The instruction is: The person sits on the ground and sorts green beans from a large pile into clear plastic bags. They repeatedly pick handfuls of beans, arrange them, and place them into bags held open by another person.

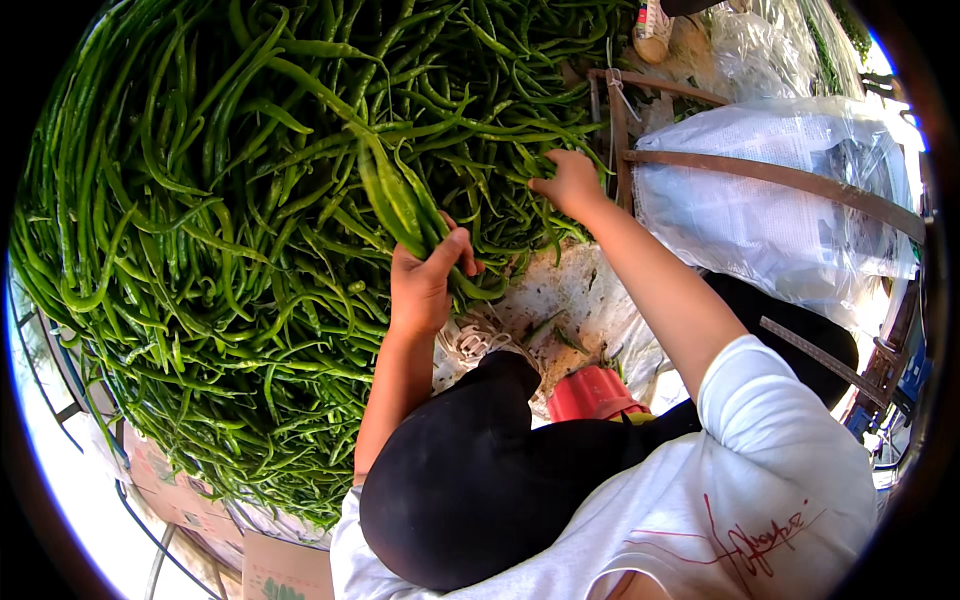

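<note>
A heap of long green chili peppers spreads in front of me and to my left. My left hand is closed around a small bunch of green chili peppers, whose far ends point up and away over the heap. At the heap's right edge, my right hand hovers close over the loose peppers. Its thumb and forefinger stand apart with nothing visible between them; the other fingers are partly hidden.
Between my legs and the heap stands a red plastic container, beside a dirty white sheet. Clear plastic wrap covers white bags at the right, behind a brown curved bar. Another person's shoe shows at the top. Cardboard boxes lie lower left.
</note>
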The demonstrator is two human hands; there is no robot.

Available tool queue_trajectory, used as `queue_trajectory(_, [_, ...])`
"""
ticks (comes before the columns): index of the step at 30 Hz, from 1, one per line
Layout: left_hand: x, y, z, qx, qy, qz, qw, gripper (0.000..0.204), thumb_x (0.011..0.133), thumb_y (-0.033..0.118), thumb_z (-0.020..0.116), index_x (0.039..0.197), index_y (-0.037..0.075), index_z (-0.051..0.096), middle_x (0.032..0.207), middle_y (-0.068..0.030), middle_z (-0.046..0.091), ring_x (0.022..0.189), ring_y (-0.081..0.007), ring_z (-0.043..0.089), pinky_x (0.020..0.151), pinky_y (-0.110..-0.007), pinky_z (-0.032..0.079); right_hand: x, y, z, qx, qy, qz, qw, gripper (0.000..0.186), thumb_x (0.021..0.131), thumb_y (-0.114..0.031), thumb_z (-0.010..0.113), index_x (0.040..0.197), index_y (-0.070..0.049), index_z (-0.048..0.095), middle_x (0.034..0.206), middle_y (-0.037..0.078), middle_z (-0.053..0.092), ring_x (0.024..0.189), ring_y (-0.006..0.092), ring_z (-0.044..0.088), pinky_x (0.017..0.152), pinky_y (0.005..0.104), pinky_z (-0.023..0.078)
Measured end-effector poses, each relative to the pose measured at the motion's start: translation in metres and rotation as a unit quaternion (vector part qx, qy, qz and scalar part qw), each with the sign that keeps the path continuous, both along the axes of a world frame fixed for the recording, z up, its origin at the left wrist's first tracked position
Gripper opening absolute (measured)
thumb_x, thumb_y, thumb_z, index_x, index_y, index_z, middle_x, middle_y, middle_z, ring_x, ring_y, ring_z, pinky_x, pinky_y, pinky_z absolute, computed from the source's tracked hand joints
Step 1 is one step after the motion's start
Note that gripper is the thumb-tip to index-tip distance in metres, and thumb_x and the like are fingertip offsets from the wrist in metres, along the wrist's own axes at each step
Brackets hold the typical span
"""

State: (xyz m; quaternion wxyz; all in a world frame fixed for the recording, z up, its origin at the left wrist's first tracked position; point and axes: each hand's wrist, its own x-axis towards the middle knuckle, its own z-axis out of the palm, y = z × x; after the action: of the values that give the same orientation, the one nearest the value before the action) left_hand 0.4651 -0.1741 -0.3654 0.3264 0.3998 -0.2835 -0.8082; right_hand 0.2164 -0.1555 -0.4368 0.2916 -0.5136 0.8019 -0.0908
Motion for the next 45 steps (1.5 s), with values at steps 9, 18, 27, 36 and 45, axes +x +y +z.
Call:
queue_trajectory(9, [-0.031,0.014,-0.022,-0.026,-0.082,-0.059,0.995,0.029,0.084,0.009,0.069,0.106,-0.002,0.054,0.085,-0.0044,0.063,0.07,-0.0132,0.061,0.067,-0.025,0.05,0.064,0.05,0.097,-0.049,-0.313,-0.027,0.948,0.059,0.065,-0.021,0.087,0.114,-0.001,0.061,0.1,0.004,0.068,0.09,0.0105,0.061,0.08,0.0276,0.049])
queue_trajectory(18, [-0.035,0.012,-0.021,0.094,0.008,0.036,0.995,0.019,0.087,0.006,0.063,0.102,-0.001,0.054,0.082,-0.0097,0.062,0.069,-0.0188,0.061,0.063,-0.03,0.051,-0.049,-0.013,-0.014,-0.061,0.091,-0.01,0.994,0.054,0.075,-0.013,0.074,0.124,-0.01,0.054,0.113,0.017,0.063,0.103,0.0347,0.059,0.086,0.0442,0.048])
queue_trajectory(27, [-0.027,0.016,-0.038,0.143,0.003,0.006,0.99,0.022,0.084,0.01,0.069,0.102,0.002,0.058,0.085,-0.007,0.062,0.073,-0.0185,0.061,0.066,-0.031,0.051,0.0,0.037,0.063,0.116,-0.084,0.041,0.989,0.035,0.08,-0.031,0.07,0.098,-0.001,0.067,0.089,0.017,0.068,0.084,0.0277,0.066,0.077,0.0387,0.05])
queue_trajectory(36, [-0.039,0.033,-0.028,0.176,0.063,-0.071,0.98,0.027,0.082,0.012,0.073,0.103,0.0,0.062,0.095,-0.0106,0.068,0.083,-0.0181,0.065,0.076,-0.032,0.052,0.067,0.089,0.094,-0.028,-0.325,-0.127,0.937,0.025,0.087,-0.026,0.066,0.096,-0.002,0.063,0.081,0.004,0.065,0.072,0.0104,0.057,0.066,0.0284,0.046])
queue_trajectory(45, [-0.032,0.037,-0.029,0.197,0.15,-0.101,0.964,0.035,0.081,0.009,0.071,0.111,-0.002,0.057,0.103,-0.0162,0.066,0.096,-0.0262,0.064,0.082,-0.041,0.053,0.07,0.125,0.105,0.06,-0.408,-0.072,0.908,0.033,0.094,-0.034,0.057,0.092,-0.001,0.063,0.075,0.004,0.065,0.076,0.013,0.06,0.074,0.0291,0.047])
